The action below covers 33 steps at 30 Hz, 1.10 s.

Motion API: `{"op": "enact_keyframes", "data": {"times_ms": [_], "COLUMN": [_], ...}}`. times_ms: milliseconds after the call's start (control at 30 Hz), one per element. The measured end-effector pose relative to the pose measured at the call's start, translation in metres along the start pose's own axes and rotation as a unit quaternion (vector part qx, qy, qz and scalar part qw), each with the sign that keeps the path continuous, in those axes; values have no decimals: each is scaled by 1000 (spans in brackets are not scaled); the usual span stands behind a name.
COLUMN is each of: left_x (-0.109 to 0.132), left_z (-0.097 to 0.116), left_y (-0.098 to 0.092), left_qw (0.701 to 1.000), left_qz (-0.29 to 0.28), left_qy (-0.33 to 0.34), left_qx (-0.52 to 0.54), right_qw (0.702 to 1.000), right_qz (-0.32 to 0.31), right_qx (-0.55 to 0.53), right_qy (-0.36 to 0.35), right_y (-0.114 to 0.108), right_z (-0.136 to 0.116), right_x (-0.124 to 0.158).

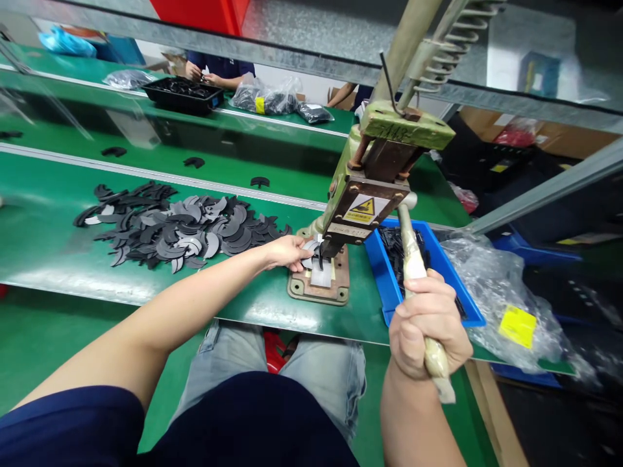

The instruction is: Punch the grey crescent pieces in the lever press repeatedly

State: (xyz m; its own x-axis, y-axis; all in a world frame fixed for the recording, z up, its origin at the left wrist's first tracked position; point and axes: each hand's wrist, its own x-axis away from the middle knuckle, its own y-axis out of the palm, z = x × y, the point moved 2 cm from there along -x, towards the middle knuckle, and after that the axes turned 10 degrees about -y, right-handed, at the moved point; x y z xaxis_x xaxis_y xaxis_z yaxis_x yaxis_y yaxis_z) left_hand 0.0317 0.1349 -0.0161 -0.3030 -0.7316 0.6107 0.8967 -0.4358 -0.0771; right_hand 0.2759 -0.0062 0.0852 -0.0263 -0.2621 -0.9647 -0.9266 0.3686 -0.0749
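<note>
My left hand pinches a grey crescent-shaped plastic piece at the base of a green hand press. The piece sits under the press's ram, beside a small metal plate on the brown base; a short black part stands upright there, partly hidden. My right hand is wrapped round the press's lever, which is covered in tape and points down toward me. Left of the press, a heap of grey and black crescent-shaped pieces covers the green table.
A blue bin of thin black parts stands right of the press, with clear plastic bags beyond it. Several black pieces lie on the green strip behind. Across it, a person's hands work near a black tray. A metal shelf hangs overhead.
</note>
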Motion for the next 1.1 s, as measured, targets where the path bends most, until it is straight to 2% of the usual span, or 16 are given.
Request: {"op": "enact_keyframes", "data": {"times_ms": [200,367,500,567,667,767,833,867,933,967,1033,1100], "left_x": [-1,3,4,4,4,11,22,30,49,60,83,103], "left_z": [8,4,0,-2,-6,-12,-16,-18,-22,-23,-24,-24], "left_y": [-4,0,4,5,7,8,6,4,0,-2,-3,0], "left_qw": [998,998,997,996,997,995,993,992,990,989,987,985], "left_qz": [4,-15,-7,-5,-7,-9,-5,-1,6,5,-5,-19], "left_qy": [0,-63,-76,-75,-52,-9,17,31,62,78,109,131], "left_qx": [-64,-8,33,38,62,98,114,120,124,124,120,112], "right_qw": [1000,1000,1000,999,997,996,998,999,1000,999,990,979], "right_qz": [-11,-5,9,29,62,38,13,9,21,33,23,-76], "right_qx": [4,10,14,12,-32,-80,-59,-36,19,41,83,48], "right_qy": [-1,-4,-5,-11,-19,16,20,9,-9,14,111,185], "right_y": [-2,-1,3,6,11,13,11,10,10,13,23,43], "right_z": [0,2,0,-3,-5,4,14,20,29,33,35,28], "right_x": [-3,0,-5,-21,-72,-128,-144,-142,-115,-92,-36,19]}}
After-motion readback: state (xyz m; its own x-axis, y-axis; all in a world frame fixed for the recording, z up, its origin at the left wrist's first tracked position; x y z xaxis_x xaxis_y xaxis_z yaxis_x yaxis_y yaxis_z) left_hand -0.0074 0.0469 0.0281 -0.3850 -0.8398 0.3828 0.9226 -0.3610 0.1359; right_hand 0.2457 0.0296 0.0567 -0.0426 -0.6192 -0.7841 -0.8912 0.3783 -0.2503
